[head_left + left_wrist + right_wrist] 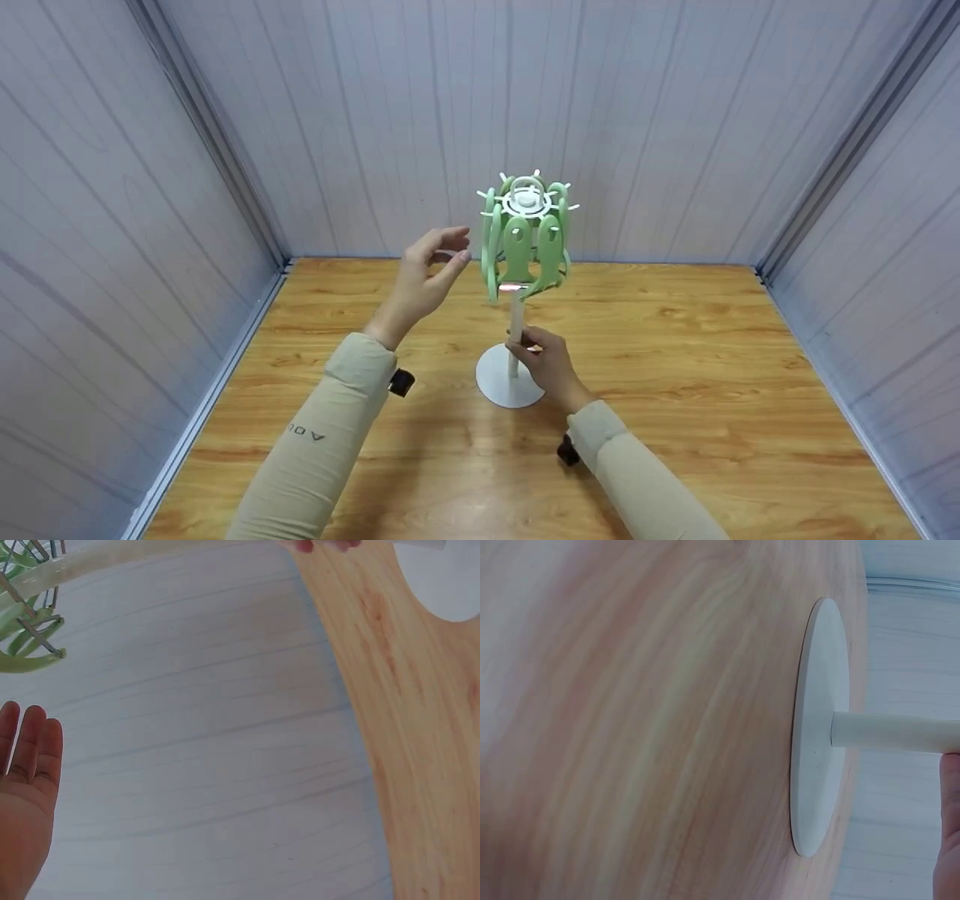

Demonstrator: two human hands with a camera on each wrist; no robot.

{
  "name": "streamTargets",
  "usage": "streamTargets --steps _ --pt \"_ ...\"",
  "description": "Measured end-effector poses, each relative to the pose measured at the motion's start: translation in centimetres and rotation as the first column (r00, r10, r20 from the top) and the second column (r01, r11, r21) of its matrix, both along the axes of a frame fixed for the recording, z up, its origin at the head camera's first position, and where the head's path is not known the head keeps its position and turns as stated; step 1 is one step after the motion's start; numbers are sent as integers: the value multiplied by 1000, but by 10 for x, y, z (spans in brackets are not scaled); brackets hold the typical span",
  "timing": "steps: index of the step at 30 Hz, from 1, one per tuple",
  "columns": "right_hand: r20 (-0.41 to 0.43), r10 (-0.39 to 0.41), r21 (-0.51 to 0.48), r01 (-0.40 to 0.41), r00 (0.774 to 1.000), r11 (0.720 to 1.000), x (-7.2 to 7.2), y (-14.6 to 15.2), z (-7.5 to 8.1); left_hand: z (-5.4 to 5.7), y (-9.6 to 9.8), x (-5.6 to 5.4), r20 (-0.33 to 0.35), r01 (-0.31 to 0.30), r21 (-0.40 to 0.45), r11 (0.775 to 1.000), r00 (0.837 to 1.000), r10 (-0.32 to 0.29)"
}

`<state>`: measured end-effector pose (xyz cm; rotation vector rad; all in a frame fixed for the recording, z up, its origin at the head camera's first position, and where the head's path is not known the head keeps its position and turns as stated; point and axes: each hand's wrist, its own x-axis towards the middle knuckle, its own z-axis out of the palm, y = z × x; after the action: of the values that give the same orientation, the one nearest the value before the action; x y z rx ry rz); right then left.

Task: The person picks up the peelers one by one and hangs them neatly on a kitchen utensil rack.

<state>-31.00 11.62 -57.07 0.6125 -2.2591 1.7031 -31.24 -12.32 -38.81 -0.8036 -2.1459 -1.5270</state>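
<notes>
A white stand has a round base (pixel 491 386) on the table, an upright pole (pixel 889 732) and a spoked wheel (pixel 527 201) on top. Several green looped pieces (pixel 517 251) with holes near their upper ends hang around the wheel from its spokes. My right hand (pixel 553 365) grips the pole partway up, thumb and fingers around it. Just left of the green pieces my left hand (pixel 429 271) is raised, fingers loosely bent and nothing in them. In the left wrist view, its fingers (pixel 28 739) are apart from the green pieces.
The wood-grain table (pixel 360 480) is bounded by a pale panel wall (pixel 375 112) at the back and by a left wall (pixel 90 262) and a right wall (pixel 885 262). Small black devices hang under both sleeve cuffs.
</notes>
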Motion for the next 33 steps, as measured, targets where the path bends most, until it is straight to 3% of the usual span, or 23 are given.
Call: streamTargets --steps 11,27,33 --pt "9 -2 -6 2 1000 1000 0 1 -1 -36 -18 5 94 -73 22 997 993 70" --pt "18 -44 35 44 999 998 -1 2 1 -76 -21 14 123 -86 -4 996 989 86" --pt "0 -38 82 37 999 996 1 4 4 -91 -24 18 168 -84 -40 996 982 90"
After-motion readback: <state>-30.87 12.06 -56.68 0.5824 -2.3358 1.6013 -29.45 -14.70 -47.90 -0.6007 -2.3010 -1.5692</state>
